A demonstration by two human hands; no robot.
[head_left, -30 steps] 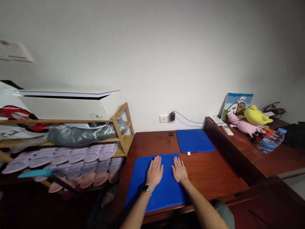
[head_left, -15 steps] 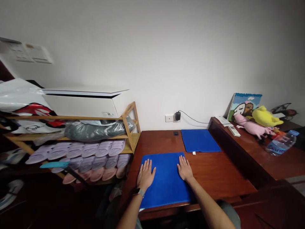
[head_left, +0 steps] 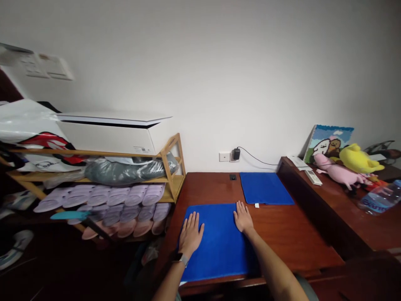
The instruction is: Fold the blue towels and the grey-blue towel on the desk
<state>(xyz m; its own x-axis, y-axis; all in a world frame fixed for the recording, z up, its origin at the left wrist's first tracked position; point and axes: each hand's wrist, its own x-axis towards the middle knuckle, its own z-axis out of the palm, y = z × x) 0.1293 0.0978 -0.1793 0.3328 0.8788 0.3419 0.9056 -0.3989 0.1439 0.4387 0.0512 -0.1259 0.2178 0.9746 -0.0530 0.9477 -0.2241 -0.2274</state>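
A blue cloth (head_left: 219, 246) is spread flat on the brown wooden table (head_left: 282, 234), near its front edge. On the cloth's left part my left hand (head_left: 190, 235) lies flat with fingers stretched out, a watch on its wrist. My right hand (head_left: 243, 217) rests palm down at the cloth's right edge, fingers extended. Neither hand holds anything. Farther back, close to the wall, lies a second, smaller-looking blue cloth (head_left: 266, 188) with a small white tag at its front edge.
A wooden rack (head_left: 175, 167) at left holds a white box (head_left: 106, 136), a plastic-wrapped grey bundle (head_left: 125, 172) and several slippers (head_left: 117, 195). At right, a raised surface bears a remote (head_left: 313, 177), plush toys (head_left: 359, 159), a picture (head_left: 327, 140) and a bottle (head_left: 380, 198).
The view has shifted slightly, so the table and cloths appear a little lower. Both hands stay flat in nearly the same places on the near cloth.
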